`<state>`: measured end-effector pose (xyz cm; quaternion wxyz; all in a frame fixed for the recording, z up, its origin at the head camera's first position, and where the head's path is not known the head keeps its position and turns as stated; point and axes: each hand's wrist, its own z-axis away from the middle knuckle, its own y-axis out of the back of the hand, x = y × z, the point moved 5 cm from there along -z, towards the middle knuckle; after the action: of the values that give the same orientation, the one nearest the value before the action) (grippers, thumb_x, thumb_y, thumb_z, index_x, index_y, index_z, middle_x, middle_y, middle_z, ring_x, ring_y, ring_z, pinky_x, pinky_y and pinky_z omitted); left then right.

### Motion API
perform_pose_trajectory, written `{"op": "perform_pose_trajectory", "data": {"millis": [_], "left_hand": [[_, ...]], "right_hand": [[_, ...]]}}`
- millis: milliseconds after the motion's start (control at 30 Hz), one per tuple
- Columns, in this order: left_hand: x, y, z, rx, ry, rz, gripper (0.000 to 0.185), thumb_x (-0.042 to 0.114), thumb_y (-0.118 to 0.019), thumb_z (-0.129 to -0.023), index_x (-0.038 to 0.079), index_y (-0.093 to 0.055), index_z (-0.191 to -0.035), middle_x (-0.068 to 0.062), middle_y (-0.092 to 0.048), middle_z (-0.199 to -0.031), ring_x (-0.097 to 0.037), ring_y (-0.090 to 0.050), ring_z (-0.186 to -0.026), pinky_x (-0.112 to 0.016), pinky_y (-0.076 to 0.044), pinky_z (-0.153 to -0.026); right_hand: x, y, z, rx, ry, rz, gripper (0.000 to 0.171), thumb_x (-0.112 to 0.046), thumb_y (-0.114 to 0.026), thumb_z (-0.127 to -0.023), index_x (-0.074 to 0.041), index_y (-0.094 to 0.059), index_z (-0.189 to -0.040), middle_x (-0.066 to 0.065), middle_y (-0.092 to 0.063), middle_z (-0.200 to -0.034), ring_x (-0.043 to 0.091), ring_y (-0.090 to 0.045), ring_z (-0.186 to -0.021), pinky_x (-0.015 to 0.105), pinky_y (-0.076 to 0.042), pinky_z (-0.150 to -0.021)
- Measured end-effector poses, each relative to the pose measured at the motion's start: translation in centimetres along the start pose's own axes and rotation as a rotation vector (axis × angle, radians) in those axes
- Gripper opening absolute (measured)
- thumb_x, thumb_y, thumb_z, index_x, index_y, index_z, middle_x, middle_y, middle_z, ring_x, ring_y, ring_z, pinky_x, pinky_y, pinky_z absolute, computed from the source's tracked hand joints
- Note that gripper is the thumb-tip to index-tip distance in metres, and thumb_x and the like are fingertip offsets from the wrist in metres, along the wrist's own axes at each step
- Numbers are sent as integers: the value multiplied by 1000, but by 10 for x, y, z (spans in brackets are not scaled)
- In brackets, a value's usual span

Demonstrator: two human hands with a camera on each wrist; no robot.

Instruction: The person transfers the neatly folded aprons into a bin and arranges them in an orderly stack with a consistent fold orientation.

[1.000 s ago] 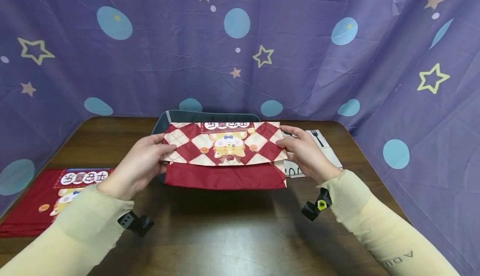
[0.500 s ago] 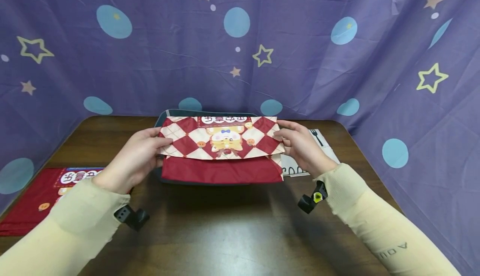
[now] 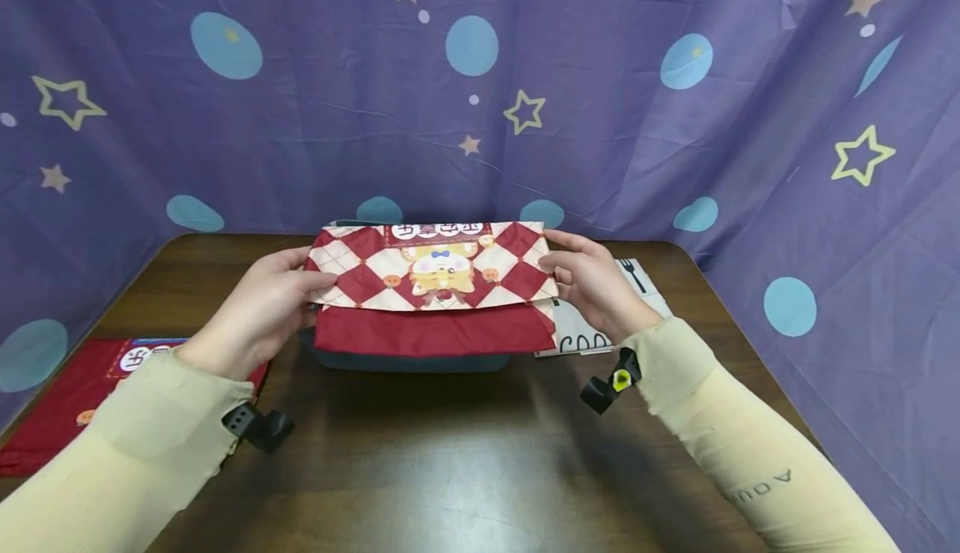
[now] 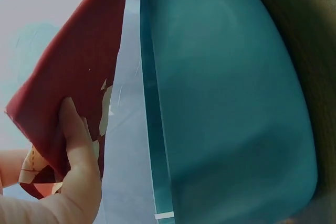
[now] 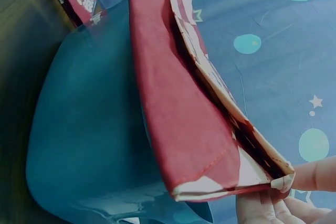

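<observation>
Red folded cloth bag [image 3: 433, 299] is pinched at both ends by left hand [image 3: 258, 311] and right hand [image 3: 592, 290], just above the teal bin [image 3: 408, 361]. Keep both grips level; lower evenly.

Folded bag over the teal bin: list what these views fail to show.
- Inside of the teal bin: head view, covered by the folded bag; wrist views show only its outer wall.
- White printed sheet: head view, partly behind the right hand.
- Red bag on the table: head view, cut by the frame edge and the left sleeve.
- Left hand fingers under the bag: hidden in the head view.
</observation>
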<state>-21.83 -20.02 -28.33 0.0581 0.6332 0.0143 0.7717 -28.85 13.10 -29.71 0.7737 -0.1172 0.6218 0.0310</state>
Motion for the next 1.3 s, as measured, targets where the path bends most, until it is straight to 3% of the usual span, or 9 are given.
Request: {"op": "perform_pose_trajectory", "data": {"millis": [167, 300, 400, 633, 833, 900, 1100, 1200, 1300], "left_hand": [[-2, 2, -4, 31, 28, -69, 75, 17, -57, -99, 0, -12, -157, -9, -43, -141, -4, -58, -98, -22, -57, -79], [-3, 5, -6, 55, 20, -72, 74, 15, -56, -99, 0, -12, -157, -10, -36, -149, -7, -50, -107, -17, -54, -81], [-2, 6, -6, 65, 20, -59, 75, 17, -56, -99, 0, -11, -157, -7, -38, -145, -6, -48, -108, -15, -53, -82], [-1, 10, -8, 61, 35, 68, 76, 20, -55, -100, 5, -10, -159, 5, -50, -120, -4, -59, -95, -23, -56, -77], [-3, 13, -9, 60, 2, 131, 65, 17, -51, -101, -1, -20, -155, 12, -63, -98, -5, -62, -83, -26, -55, -75], [-3, 14, -9, 78, 2, 148, 66, 16, -51, -100, -1, -18, -156, 12, -63, -97, -4, -61, -81, -25, -54, -76], [-2, 15, -15, 164, -5, 179, 74, 20, -50, -101, 2, -6, -158, 7, -47, -119, -6, -53, -98, -21, -53, -77], [-1, 12, -15, 205, -7, 200, 71, 21, -48, -101, 3, -9, -158, -6, -42, -141, -7, -49, -106, -30, -51, -95], [-1, 8, -15, 230, -2, 223, 71, 21, -48, -102, 5, -8, -159, -11, -27, -158, -6, -48, -109, -41, -40, -111]], "right_hand": [[1, -3, -2, 4, 0, -33, 61, -1, -53, -94, -9, -36, -152, 14, -50, -139, 9, -65, -83, 23, -56, -75], [2, -5, -5, -4, 3, -60, 60, -2, -54, -94, -7, -36, -152, 13, -53, -133, 10, -66, -81, 22, -56, -75], [2, -6, -8, -8, 11, -84, 59, -2, -53, -94, -6, -37, -151, 11, -55, -128, 11, -66, -82, 23, -56, -76], [0, -8, -13, 15, -3, -99, 56, -3, -54, -94, -7, -40, -149, 5, -59, -113, 11, -64, -78, 24, -55, -75], [1, -11, -18, 19, -32, -128, 55, -4, -53, -95, -8, -40, -149, 4, -59, -114, 11, -62, -79, 25, -54, -77], [1, -12, -19, 18, -34, -140, 54, -4, -52, -96, -8, -40, -149, 5, -59, -113, 11, -62, -79, 25, -54, -78], [1, -14, -21, 20, -35, -179, 51, -5, -51, -97, -6, -42, -148, 4, -59, -107, 10, -61, -76, 23, -55, -77], [1, -14, -23, 14, -40, -195, 51, -4, -49, -97, -6, -42, -147, 4, -59, -109, 11, -62, -78, 24, -55, -78], [2, -13, -26, 13, -50, -205, 51, -3, -48, -98, -6, -42, -148, 5, -57, -112, 12, -62, -82, 24, -54, -80]]}}
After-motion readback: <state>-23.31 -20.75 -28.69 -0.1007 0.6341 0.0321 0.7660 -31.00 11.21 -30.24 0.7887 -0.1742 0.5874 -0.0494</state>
